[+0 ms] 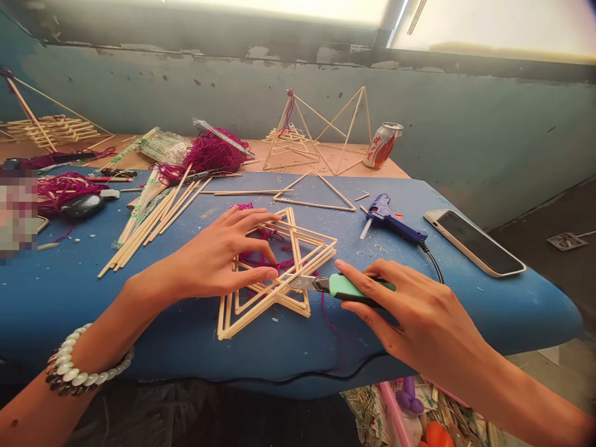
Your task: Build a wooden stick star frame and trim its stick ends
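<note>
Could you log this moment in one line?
left hand: at stick star; right hand: holding utility knife, blade at star; nearby: glue gun, phone

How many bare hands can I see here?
2: the left hand at the star-shaped frame of pale wooden sticks, and the right hand holding a green-and-black utility knife. The pixelated patch at the left edge may hide more.

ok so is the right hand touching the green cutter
Touching: the head view shows the right hand gripping the green cutter, its handle between thumb and index finger.
</note>
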A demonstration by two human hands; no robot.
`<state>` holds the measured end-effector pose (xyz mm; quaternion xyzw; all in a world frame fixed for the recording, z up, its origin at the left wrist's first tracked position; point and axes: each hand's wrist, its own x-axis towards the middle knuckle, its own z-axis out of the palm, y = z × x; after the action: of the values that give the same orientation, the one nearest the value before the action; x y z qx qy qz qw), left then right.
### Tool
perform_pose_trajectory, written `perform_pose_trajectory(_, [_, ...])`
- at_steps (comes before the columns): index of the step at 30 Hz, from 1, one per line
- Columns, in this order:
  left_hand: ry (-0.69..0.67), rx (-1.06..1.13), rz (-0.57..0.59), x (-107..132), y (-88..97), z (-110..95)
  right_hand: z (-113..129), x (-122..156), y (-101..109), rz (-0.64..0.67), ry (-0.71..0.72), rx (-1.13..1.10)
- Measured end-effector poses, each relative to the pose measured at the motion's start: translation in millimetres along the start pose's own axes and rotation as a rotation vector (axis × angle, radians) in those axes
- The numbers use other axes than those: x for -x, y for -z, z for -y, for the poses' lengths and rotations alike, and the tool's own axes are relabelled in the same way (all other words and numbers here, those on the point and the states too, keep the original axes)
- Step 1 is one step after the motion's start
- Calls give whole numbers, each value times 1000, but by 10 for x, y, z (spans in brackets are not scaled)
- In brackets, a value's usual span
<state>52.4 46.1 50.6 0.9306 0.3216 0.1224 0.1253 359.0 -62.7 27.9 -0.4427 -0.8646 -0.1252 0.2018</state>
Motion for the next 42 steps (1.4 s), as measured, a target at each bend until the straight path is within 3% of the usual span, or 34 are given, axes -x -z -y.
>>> perform_pose_trajectory(7, [13, 0, 9, -33, -1, -15, -47, 85, 9, -14, -10, 8])
perform_pose_trajectory(13, [6, 27, 28, -39, 25, -9, -306, 328, 79, -83, -107, 137])
perform_pose_trajectory(20, [-24, 33, 67, -54, 174, -60, -338, 431, 65, -86, -108, 10])
perform_pose_trajectory(24, [-2, -55, -81, 10, 221, -394, -363, 371, 20, -124, -156, 33])
perform_pose_trajectory(26, [27, -161, -194, 68, 151, -604, -402, 291, 12, -147, -185, 103])
perform_pose_trajectory(29, [46, -283, -267, 170, -17, -806, -433, 105, 7, -159, -240, 177])
perform_pose_trajectory(33, [36, -269, -257, 314, -126, -750, -397, -141, -35, -106, -250, 133])
perform_pose_trajectory(38, [-29, -317, -267, 541, -53, -579, -373, -238, -153, 36, -232, 185])
perform_pose_trajectory(40, [-10, -318, -313, 641, -75, -597, -347, -270, -156, 16, -185, 218])
perform_pose_trajectory(42, [28, -305, -445, 727, -166, -662, -266, -345, -109, -94, -107, 181])
